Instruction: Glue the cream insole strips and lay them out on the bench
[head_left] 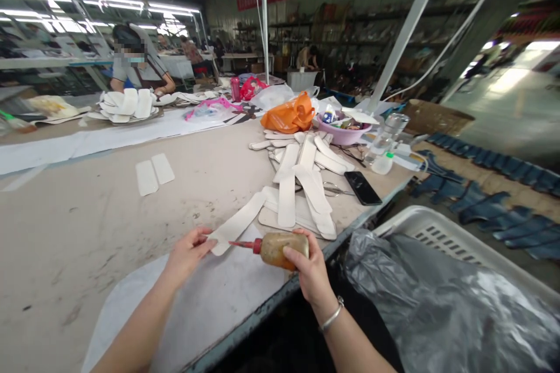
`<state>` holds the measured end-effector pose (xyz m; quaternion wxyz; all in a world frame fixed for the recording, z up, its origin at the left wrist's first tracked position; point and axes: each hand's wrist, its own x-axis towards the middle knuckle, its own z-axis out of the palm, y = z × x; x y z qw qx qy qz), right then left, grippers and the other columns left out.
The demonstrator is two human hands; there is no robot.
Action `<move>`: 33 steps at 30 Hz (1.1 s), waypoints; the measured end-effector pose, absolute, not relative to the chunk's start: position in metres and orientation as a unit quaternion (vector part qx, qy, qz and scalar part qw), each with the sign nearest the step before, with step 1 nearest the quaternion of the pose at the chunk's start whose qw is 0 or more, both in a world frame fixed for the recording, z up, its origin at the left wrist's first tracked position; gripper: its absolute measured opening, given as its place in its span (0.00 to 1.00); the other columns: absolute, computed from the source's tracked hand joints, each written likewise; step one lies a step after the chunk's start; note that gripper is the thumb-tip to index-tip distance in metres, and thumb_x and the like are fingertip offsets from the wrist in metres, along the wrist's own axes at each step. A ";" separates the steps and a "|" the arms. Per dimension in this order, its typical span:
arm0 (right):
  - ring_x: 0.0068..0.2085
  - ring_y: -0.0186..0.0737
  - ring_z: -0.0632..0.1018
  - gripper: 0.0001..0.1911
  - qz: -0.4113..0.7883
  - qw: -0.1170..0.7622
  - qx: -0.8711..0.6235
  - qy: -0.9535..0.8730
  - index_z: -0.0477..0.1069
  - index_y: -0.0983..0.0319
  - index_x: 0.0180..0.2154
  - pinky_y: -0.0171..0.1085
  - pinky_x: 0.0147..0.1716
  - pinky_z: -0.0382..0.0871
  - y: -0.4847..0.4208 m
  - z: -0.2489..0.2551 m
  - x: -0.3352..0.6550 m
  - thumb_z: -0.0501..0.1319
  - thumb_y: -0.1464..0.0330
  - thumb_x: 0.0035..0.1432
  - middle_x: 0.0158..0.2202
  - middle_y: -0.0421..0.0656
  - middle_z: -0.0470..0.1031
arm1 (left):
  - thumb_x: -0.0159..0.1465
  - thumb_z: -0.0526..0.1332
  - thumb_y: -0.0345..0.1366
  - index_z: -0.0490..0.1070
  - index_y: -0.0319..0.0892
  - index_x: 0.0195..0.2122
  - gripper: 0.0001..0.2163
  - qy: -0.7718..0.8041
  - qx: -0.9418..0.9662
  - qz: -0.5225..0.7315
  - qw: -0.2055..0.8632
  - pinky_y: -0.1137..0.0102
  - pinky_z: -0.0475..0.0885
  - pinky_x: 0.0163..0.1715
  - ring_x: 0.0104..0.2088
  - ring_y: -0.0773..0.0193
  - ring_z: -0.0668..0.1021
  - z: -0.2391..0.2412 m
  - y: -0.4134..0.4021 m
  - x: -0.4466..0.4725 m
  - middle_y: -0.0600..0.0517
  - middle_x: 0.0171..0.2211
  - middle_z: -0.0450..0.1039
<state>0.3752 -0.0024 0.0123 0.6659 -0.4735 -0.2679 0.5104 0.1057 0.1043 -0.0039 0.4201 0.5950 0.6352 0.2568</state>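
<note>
My right hand is wrapped round a glue bottle, a stained yellowish squeeze bottle lying sideways with a red nozzle pointing left. The nozzle tip is at the near end of a long white strip; whether it touches cannot be made out. Between its thumb and fingers, my left hand pinches that end of the strip. The strip's far end reaches a loose pile of white strips. Farther left, two short white pieces lie side by side on the table.
On the worktable are a black phone, scissors, an orange bag, a purple basin and clear bottles. A grey crate with plastic sheeting stands at right. Across the table, a person works beside more white pieces.
</note>
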 end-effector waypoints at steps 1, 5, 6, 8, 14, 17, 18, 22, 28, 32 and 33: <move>0.32 0.36 0.73 0.27 0.511 0.668 -0.466 -0.275 0.64 0.57 0.44 0.34 0.30 0.68 -0.004 0.012 0.375 0.71 0.64 0.44 0.32 0.37 0.71 | 0.52 0.62 0.50 0.68 0.39 0.44 0.23 0.627 0.588 0.254 0.443 0.69 0.68 0.27 0.27 0.62 0.75 -0.002 0.092 0.097 0.52 0.28 0.73; 0.33 0.36 0.73 0.26 0.517 0.658 -0.451 -0.309 0.63 0.57 0.45 0.34 0.32 0.69 -0.011 0.011 0.369 0.71 0.64 0.45 0.34 0.36 0.71 | 0.52 0.63 0.54 0.70 0.41 0.38 0.22 0.653 0.607 0.195 0.409 0.70 0.67 0.25 0.24 0.63 0.74 0.000 0.041 0.053 0.54 0.24 0.73; 0.33 0.36 0.73 0.26 0.515 0.650 -0.456 -0.323 0.63 0.57 0.45 0.34 0.32 0.70 -0.013 0.011 0.366 0.71 0.64 0.45 0.33 0.36 0.71 | 0.52 0.63 0.55 0.70 0.41 0.38 0.22 0.668 0.616 0.183 0.375 0.70 0.68 0.26 0.25 0.62 0.75 -0.002 0.030 0.042 0.54 0.25 0.74; 0.33 0.36 0.74 0.26 0.505 0.628 -0.471 -0.360 0.63 0.57 0.44 0.35 0.33 0.70 -0.018 0.010 0.356 0.71 0.63 0.45 0.34 0.37 0.71 | 0.53 0.62 0.55 0.72 0.42 0.39 0.22 0.696 0.637 0.185 0.277 0.68 0.71 0.29 0.28 0.61 0.77 -0.008 0.009 0.023 0.52 0.30 0.75; 0.43 0.44 0.74 0.22 0.352 0.572 -0.486 -0.559 0.65 0.58 0.46 0.44 0.44 0.71 -0.032 0.005 0.323 0.68 0.65 0.50 0.43 0.44 0.70 | 0.64 0.57 0.45 0.75 0.42 0.42 0.14 0.550 0.784 0.286 -0.012 0.66 0.74 0.43 0.41 0.60 0.78 -0.030 -0.043 0.014 0.45 0.43 0.74; 0.44 0.44 0.73 0.21 0.263 0.540 -0.452 -0.659 0.65 0.58 0.46 0.45 0.46 0.70 -0.035 0.004 0.310 0.68 0.67 0.51 0.42 0.44 0.69 | 0.65 0.58 0.37 0.74 0.43 0.46 0.11 0.474 0.833 0.280 -0.059 0.66 0.73 0.47 0.45 0.60 0.76 -0.036 -0.055 0.026 0.45 0.46 0.73; 0.44 0.44 0.73 0.21 0.255 0.531 -0.443 -0.675 0.65 0.58 0.46 0.44 0.45 0.70 -0.035 0.005 0.306 0.68 0.67 0.52 0.42 0.44 0.68 | 0.65 0.58 0.36 0.74 0.42 0.47 0.12 0.470 0.834 0.280 -0.067 0.66 0.73 0.47 0.46 0.60 0.76 -0.038 -0.057 0.030 0.45 0.47 0.73; 0.44 0.43 0.72 0.22 0.252 0.511 -0.432 -0.699 0.64 0.58 0.48 0.43 0.46 0.71 -0.035 0.003 0.294 0.68 0.69 0.53 0.42 0.45 0.67 | 0.65 0.58 0.33 0.74 0.41 0.48 0.12 0.485 0.825 0.278 -0.084 0.64 0.73 0.47 0.46 0.58 0.75 -0.041 -0.055 0.035 0.43 0.47 0.71; 0.45 0.43 0.72 0.22 0.263 0.479 -0.431 -0.718 0.64 0.58 0.49 0.43 0.46 0.72 -0.033 -0.005 0.287 0.67 0.68 0.53 0.44 0.46 0.65 | 0.65 0.56 0.32 0.74 0.38 0.46 0.11 0.479 0.840 0.234 -0.102 0.62 0.72 0.47 0.45 0.58 0.74 -0.041 -0.050 0.034 0.42 0.46 0.72; 0.45 0.43 0.71 0.23 0.259 0.462 -0.428 -0.732 0.65 0.58 0.50 0.42 0.46 0.72 -0.033 -0.008 0.283 0.67 0.68 0.53 0.44 0.46 0.65 | 0.66 0.53 0.29 0.74 0.37 0.45 0.12 0.425 0.871 0.215 -0.119 0.63 0.70 0.48 0.45 0.60 0.74 -0.036 -0.049 0.035 0.44 0.44 0.75; 0.45 0.43 0.71 0.22 0.256 0.457 -0.428 -0.737 0.65 0.58 0.50 0.42 0.46 0.73 -0.033 -0.008 0.282 0.67 0.68 0.53 0.44 0.46 0.65 | 0.66 0.53 0.29 0.74 0.37 0.45 0.12 0.420 0.873 0.216 -0.122 0.63 0.70 0.48 0.44 0.60 0.75 -0.035 -0.049 0.035 0.44 0.44 0.76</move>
